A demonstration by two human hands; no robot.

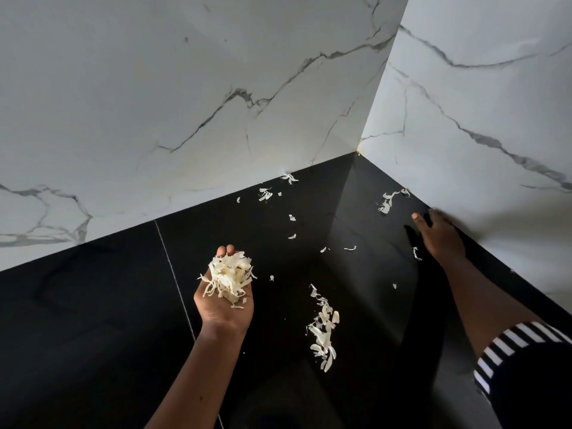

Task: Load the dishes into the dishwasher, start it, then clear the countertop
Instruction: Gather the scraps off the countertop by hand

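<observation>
Rightward, right hand [439,236] fingers lie straight where countertop [93,305] meets wall [464,119]; left hand [223,309] fingers cup peelings [229,275].

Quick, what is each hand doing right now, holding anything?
Left hand: cupped palm up, fingers curled round a heap of peel scraps.
Right hand: open, fingers straight, low at the countertop, nothing visibly held.
</observation>
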